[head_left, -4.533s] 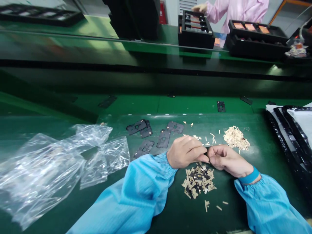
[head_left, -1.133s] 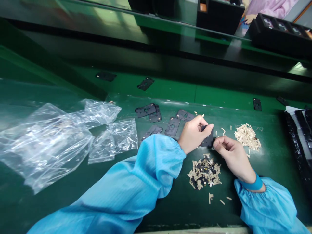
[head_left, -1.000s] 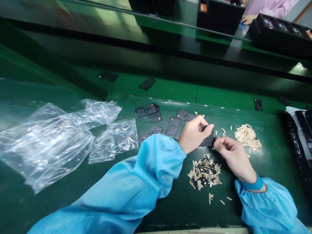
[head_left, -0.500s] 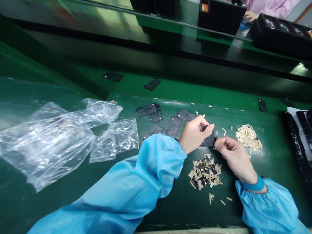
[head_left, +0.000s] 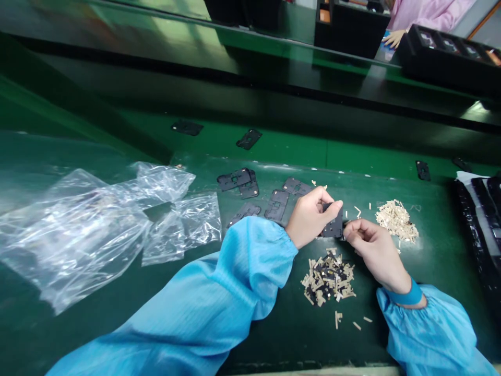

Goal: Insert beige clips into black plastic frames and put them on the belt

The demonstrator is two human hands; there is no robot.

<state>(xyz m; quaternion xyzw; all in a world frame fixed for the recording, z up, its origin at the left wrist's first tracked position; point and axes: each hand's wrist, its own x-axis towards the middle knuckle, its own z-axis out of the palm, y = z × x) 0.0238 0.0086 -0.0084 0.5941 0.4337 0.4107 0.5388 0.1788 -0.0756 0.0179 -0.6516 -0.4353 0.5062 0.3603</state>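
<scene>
My left hand (head_left: pixel 311 215) pinches a flat black plastic plate (head_left: pixel 333 222) between thumb and fingers, holding it just above the green bench. At the plate's right edge, my right hand (head_left: pixel 368 245) is closed, thumb and fingertips pressed together; whatever they hold is too small to make out. Below both hands lies a pile of small beige and black parts (head_left: pixel 329 279). To the right sits a heap of beige slips (head_left: pixel 397 222), with a few loose ones nearby. Several similar black plates (head_left: pixel 277 204) lie left of my left hand.
Clear plastic bags (head_left: pixel 90 230) cover the left of the bench. More black plates (head_left: pixel 187 127) lie toward the back. A black tray (head_left: pixel 479 224) stands at the right edge. Behind the raised ledge, a person in a pink sleeve (head_left: pixel 434 13) is near black boxes (head_left: pixel 450 60).
My hands stay in nearly the same place on the black plate. The camera view has shifted slightly. The co-worker's hand across the bench has moved a little.
</scene>
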